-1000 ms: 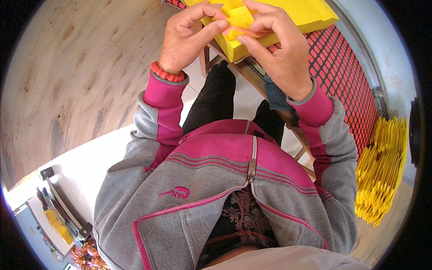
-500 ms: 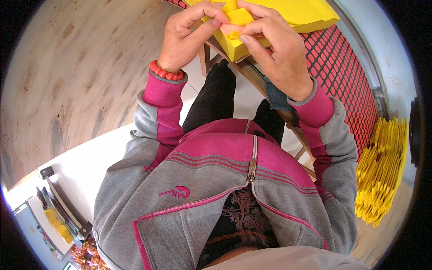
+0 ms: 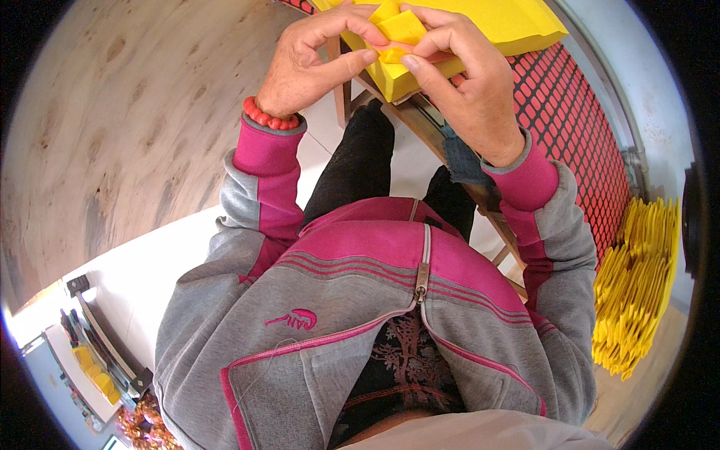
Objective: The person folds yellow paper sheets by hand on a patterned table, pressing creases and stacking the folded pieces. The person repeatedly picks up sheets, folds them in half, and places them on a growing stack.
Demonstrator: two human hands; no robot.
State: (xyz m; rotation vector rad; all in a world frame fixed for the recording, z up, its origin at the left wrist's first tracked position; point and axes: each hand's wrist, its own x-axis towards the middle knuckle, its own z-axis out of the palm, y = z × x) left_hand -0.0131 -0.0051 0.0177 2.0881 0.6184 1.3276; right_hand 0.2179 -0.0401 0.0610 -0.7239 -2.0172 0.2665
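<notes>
Both my hands meet at the top of the view around a small folded piece of yellow paper [image 3: 403, 28]. My right hand [image 3: 471, 86] pinches its right side between thumb and bent fingers. From the left, my left hand [image 3: 319, 56] touches the paper with its fingertips, the thumb tip resting near its lower edge. Right below the piece lies a thick stack of yellow paper [image 3: 517, 24], whose near corner juts toward me. The fingers partly cover the piece, so its full shape is hidden.
A broad wooden board [image 3: 120, 135] fills the left side. Under the stack runs a wooden frame [image 3: 416, 124] beside my legs. Red and black honeycomb-patterned material [image 3: 566, 112] lies to the right. A pile of folded yellow paper [image 3: 634, 292] stands by the wall at far right.
My left hand has shifted slightly left, and its thumb has dropped lower along the paper. My right hand has moved a little to the right. The folded piece stays nearly in place.
</notes>
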